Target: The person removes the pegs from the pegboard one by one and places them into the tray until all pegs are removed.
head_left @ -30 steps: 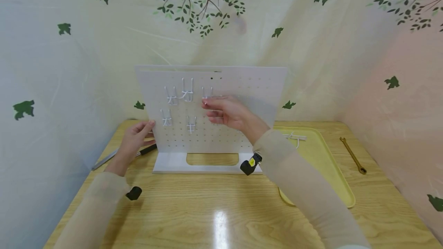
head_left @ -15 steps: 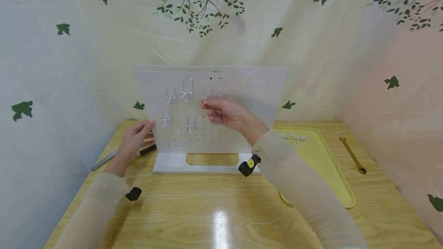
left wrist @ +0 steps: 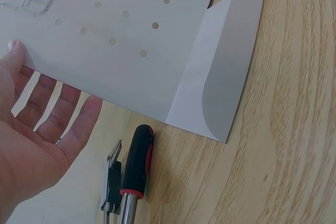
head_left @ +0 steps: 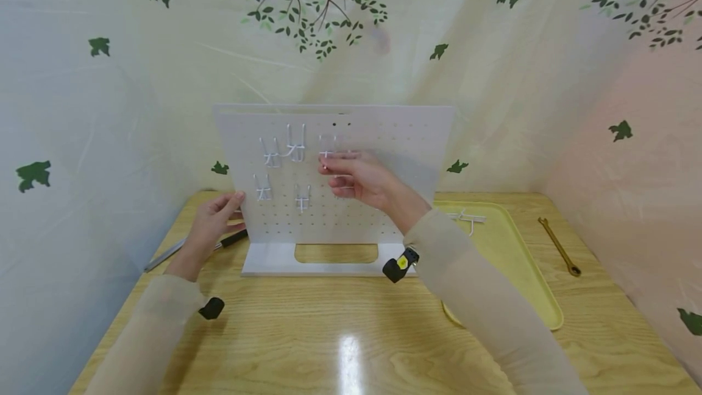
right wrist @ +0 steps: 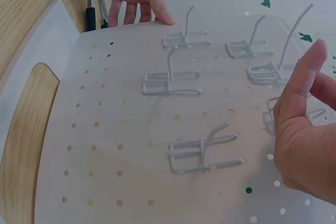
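Note:
A white pegboard [head_left: 395,133] stands on its base on the wooden table. My left hand [head_left: 215,217] grips its left edge, thumb on the front face and fingers behind, as the left wrist view shows. At the upper middle, my right hand [head_left: 366,183] pinches a white wire hook [head_left: 327,153] against the board. The fingers partly cover this hook in the right wrist view. Several other wire hooks hang on the board's left half, such as a long one [head_left: 297,145] and a short one [head_left: 303,200]. Another hook [right wrist: 205,153] sits below my right hand.
A yellow tray [head_left: 526,279] at the right holds white wire hooks [head_left: 473,219]. Beyond it lies a gold wrench [head_left: 559,247]. Left of the board are a black-handled tool [left wrist: 137,158] and a metal tool [left wrist: 111,184]. A leaf-printed curtain [head_left: 482,78] hangs behind.
My right wrist has shifted slightly, and the pinched hook has moved a little, its upper prongs now looking fainter against the board. The left hand keeps its place on the edge.

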Demonstrator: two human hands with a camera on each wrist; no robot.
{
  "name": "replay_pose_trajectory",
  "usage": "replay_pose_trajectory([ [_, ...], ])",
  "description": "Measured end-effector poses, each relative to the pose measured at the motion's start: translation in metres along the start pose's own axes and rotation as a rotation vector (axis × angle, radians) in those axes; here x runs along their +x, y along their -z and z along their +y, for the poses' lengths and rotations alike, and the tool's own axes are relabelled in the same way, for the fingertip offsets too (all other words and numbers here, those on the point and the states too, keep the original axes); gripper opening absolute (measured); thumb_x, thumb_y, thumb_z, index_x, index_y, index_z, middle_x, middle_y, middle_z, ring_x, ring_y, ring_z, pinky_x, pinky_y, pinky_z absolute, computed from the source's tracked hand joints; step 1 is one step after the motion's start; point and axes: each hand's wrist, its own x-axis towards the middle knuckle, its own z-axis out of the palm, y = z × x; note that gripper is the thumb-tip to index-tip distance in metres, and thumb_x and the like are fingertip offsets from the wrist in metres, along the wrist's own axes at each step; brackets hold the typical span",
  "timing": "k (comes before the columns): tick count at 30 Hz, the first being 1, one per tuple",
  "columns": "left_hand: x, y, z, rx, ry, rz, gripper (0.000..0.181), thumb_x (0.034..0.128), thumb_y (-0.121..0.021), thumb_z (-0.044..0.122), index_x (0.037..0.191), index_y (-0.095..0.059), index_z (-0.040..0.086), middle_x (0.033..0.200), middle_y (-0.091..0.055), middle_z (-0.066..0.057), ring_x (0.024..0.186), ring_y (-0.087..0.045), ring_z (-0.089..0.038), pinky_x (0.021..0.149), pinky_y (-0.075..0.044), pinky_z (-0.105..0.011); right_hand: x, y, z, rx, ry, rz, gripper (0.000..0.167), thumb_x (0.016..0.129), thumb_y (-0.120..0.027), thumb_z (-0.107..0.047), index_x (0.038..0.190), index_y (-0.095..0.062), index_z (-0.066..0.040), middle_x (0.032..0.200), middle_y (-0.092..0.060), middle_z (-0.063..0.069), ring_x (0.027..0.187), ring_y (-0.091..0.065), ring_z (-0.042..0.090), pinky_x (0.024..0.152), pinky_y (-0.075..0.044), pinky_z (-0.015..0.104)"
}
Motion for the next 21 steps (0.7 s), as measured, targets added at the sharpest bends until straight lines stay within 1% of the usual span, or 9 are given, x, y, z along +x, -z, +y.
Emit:
replay_pose_trajectory([
  [3, -0.001, 0.000, 0.001, 0.001, 0.004, 0.002, 0.059, 0.0992, -0.057, 0.055, 0.127, -0.063, 0.004, 0.109, -0.067, 0.007, 0.098, -0.068, -0.020, 0.085, -0.060, -0.041, -0.005, 0.002, 0.000, -0.054, 0.020, -0.020, 0.037, 0.102, -0.064, -0.013, 0.136, -0.058, 0.002, 0.128, -0.061, 0.025, 0.065, -0.063, 0.014, 0.062, -0.059, 0.023],
  [5, -0.001, 0.000, 0.001, 0.000, 0.007, 0.002, 0.060, 0.0992, -0.057, 0.055, 0.128, -0.063, 0.003, 0.110, -0.067, 0.007, 0.098, -0.068, -0.020, 0.084, -0.060, -0.039, -0.009, 0.005, 0.000, -0.087, 0.043, -0.033, 0.038, 0.102, -0.064, -0.013, 0.137, -0.058, 0.001, 0.128, -0.060, 0.026, 0.066, -0.062, 0.015, 0.063, -0.059, 0.024],
  [8, -0.001, 0.000, 0.001, -0.003, 0.014, 0.005, 0.060, 0.0987, -0.057, 0.056, 0.128, -0.063, 0.003, 0.109, -0.067, 0.006, 0.098, -0.068, -0.019, 0.084, -0.060, -0.038, -0.017, 0.011, 0.000, -0.136, 0.085, -0.050, 0.039, 0.102, -0.064, -0.015, 0.138, -0.057, 0.000, 0.118, -0.065, 0.021, 0.067, -0.062, 0.016, 0.063, -0.059, 0.025],
  [10, -0.001, 0.000, 0.000, -0.009, 0.016, 0.005, 0.060, 0.0985, -0.058, 0.056, 0.127, -0.063, 0.004, 0.108, -0.067, 0.006, 0.098, -0.068, -0.020, 0.084, -0.060, -0.039, -0.022, 0.015, 0.000, -0.165, 0.112, -0.060, 0.041, 0.102, -0.064, -0.016, 0.139, -0.056, 0.000, 0.110, -0.067, 0.016, 0.067, -0.062, 0.016, 0.063, -0.059, 0.026],
  [13, 0.000, 0.000, -0.001, -0.016, 0.015, 0.006, 0.058, 0.0984, -0.058, 0.056, 0.126, -0.063, 0.005, 0.107, -0.067, 0.006, 0.099, -0.067, -0.022, 0.086, -0.059, -0.042, -0.029, 0.022, 0.000, -0.207, 0.141, -0.067, 0.042, 0.103, -0.064, -0.018, 0.140, -0.055, 0.000, 0.105, -0.067, 0.011, 0.068, -0.061, 0.016, 0.064, -0.058, 0.026],
  [17, 0.000, 0.000, -0.001, -0.011, 0.011, 0.008, 0.059, 0.0985, -0.057, 0.056, 0.126, -0.063, 0.005, 0.107, -0.067, 0.006, 0.099, -0.067, -0.022, 0.088, -0.059, -0.044, -0.037, 0.031, 0.001, -0.242, 0.169, -0.062, 0.043, 0.103, -0.064, -0.020, 0.139, -0.054, 0.001, 0.107, -0.066, 0.014, 0.068, -0.062, 0.017, 0.064, -0.059, 0.027],
  [21, 0.000, -0.001, -0.001, -0.005, 0.012, 0.008, 0.061, 0.0985, -0.057, 0.057, 0.128, -0.062, 0.004, 0.108, -0.066, 0.005, 0.099, -0.066, -0.022, 0.088, -0.059, -0.043, -0.045, 0.039, 0.004, -0.290, 0.186, -0.047, 0.043, 0.103, -0.064, -0.021, 0.138, -0.054, 0.001, 0.109, -0.065, 0.016, 0.069, -0.064, 0.019, 0.064, -0.060, 0.029],
])
